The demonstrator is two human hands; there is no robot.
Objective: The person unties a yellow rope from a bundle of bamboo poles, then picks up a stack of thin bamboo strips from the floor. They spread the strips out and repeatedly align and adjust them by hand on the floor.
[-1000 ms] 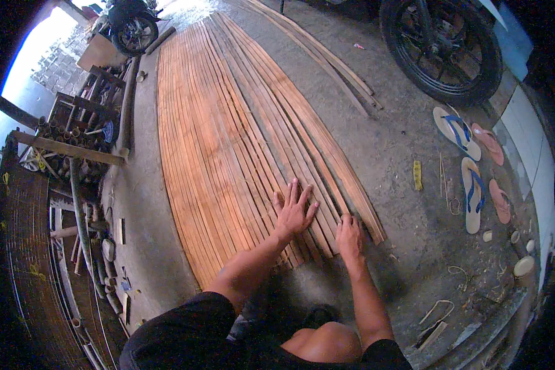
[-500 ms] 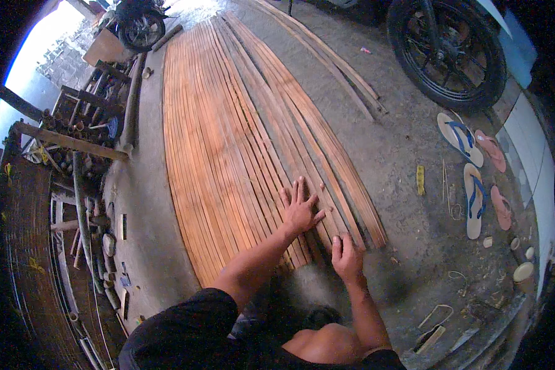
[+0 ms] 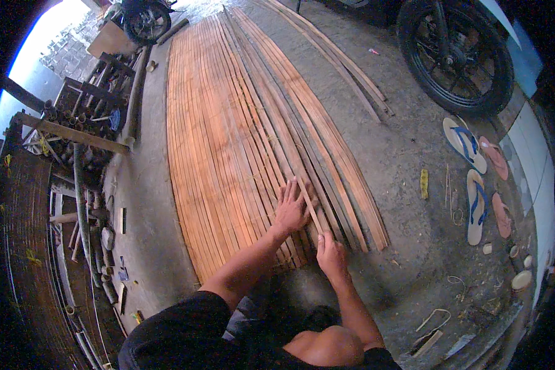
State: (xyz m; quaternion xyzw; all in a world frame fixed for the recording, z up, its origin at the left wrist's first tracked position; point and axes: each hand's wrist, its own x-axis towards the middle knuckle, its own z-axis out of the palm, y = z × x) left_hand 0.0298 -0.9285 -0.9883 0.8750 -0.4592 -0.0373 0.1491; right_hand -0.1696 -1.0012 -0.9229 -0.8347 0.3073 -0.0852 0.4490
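Many long, narrow orange-brown bamboo slats (image 3: 206, 154) lie side by side on the concrete floor, running away from me. One loose slat (image 3: 315, 213) is tilted up near its close end. Its close end is pinched in my right hand (image 3: 332, 254), with the fingers curled closed. Farther up, my left hand (image 3: 291, 208) reaches over the laid slats with its fingers stretched forward. The loose slat passes between those fingers and the thumb, which is partly hidden behind it. Right of it, a separate group of slats (image 3: 345, 179) rests on the floor.
Two loose slats (image 3: 361, 87) lie farther right, below a motorcycle wheel (image 3: 453, 58). Blue-strapped sandals (image 3: 476, 206) and pink sandals (image 3: 502, 216) lie at the right. A rack of poles (image 3: 74, 132) stands along the left. Another motorcycle (image 3: 147, 23) is at the far end.
My right hand has moved left and now pinches the loose slat, which has been raised and shifted left. My left hand has slid slightly left, its fingers closer together.
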